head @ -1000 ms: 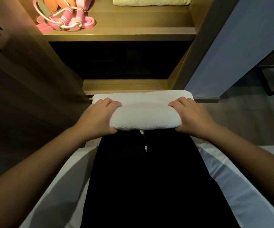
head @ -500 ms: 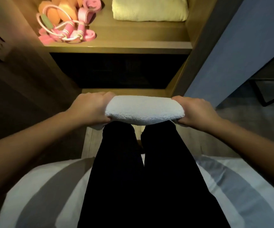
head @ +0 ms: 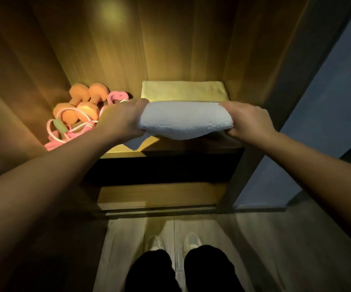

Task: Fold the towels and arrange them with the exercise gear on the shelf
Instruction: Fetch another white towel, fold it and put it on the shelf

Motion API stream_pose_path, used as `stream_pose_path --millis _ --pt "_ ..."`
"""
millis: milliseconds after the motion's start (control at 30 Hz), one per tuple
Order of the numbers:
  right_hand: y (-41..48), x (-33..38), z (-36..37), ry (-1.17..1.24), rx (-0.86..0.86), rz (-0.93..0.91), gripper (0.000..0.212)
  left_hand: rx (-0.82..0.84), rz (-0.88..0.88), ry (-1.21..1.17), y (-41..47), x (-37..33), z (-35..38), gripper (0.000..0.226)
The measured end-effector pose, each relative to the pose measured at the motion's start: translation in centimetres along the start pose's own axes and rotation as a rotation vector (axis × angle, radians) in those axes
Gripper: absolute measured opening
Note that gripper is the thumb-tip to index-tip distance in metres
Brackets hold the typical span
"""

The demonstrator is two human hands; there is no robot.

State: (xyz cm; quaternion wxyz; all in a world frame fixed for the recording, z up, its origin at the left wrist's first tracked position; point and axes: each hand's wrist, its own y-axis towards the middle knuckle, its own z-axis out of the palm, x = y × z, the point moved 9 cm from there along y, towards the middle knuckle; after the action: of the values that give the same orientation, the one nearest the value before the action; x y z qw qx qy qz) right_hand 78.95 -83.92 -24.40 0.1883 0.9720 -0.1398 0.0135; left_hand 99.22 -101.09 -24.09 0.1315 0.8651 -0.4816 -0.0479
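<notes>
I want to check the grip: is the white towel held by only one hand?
No, the left hand and the right hand each grip one end of the white towel.

Overall illumination is dim. Warm yellow light enters from the top of the frame and leaves a soft glare spot on the back panel (head: 111,11). The white towel (head: 183,121) shadows the shelf (head: 120,149) front edge. The lower frame is dark. Verticals bow at the right edge, and detail is slightly soft.
</notes>
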Motion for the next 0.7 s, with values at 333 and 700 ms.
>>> stream_pose_path --millis 333,700 --pt "3.5 -5.0 10.1 -0.169 -0.055 0.105 0.054 -0.312 0.061 0.130 3.5 -0.6 8.5 0.056" --pt "1.4 -5.9 14.7 -0.202 0.035 0.055 0.066 -0.074 0.072 0.102 2.3 -0.8 13.5 0.074"
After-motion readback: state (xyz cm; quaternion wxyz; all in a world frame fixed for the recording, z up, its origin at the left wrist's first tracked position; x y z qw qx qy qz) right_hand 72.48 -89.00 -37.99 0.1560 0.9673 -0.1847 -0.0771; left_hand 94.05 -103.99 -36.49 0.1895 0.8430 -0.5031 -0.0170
